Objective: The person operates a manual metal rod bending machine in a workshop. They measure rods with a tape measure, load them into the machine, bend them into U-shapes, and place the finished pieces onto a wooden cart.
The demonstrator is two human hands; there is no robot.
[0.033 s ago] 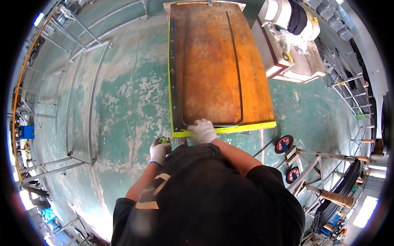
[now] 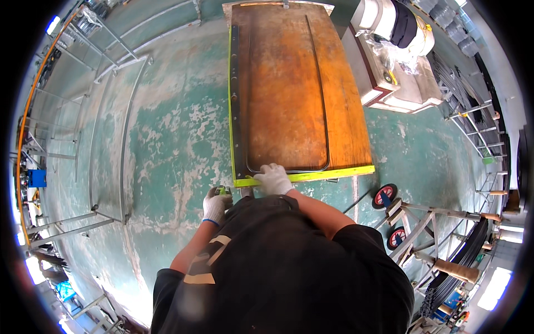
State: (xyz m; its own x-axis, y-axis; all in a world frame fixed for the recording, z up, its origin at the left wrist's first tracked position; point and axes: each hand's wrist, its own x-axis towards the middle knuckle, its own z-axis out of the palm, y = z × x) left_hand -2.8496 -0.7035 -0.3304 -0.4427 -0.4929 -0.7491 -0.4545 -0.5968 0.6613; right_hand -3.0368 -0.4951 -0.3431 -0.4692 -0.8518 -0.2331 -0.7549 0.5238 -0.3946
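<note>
A long, thin black frame (image 2: 323, 106) with rounded near corners lies on a worn orange-brown wooden table (image 2: 295, 72). My right hand (image 2: 274, 179), in a white knit glove, is at the table's near edge, its bent fingers closed over the near bar of the frame. What lies under the palm is hidden. Lower and to the left, off the table, my left hand (image 2: 214, 206) wears a similar glove. It is closed around a small green-and-black tool (image 2: 223, 191) that looks like a tape measure.
Bright yellow-green strip (image 2: 334, 175) edges the table's near side; a dark strip with holes (image 2: 235, 111) runs along its left. Metal frames (image 2: 127, 139) stand on the left. At right are a wheeled trolley (image 2: 411, 214) and a pale box-like unit (image 2: 400, 94) bearing wrapped rolls.
My right hand was blurred with motion and now shows sharply, at nearly the same spot on the near bar. My left hand has stayed in place.
</note>
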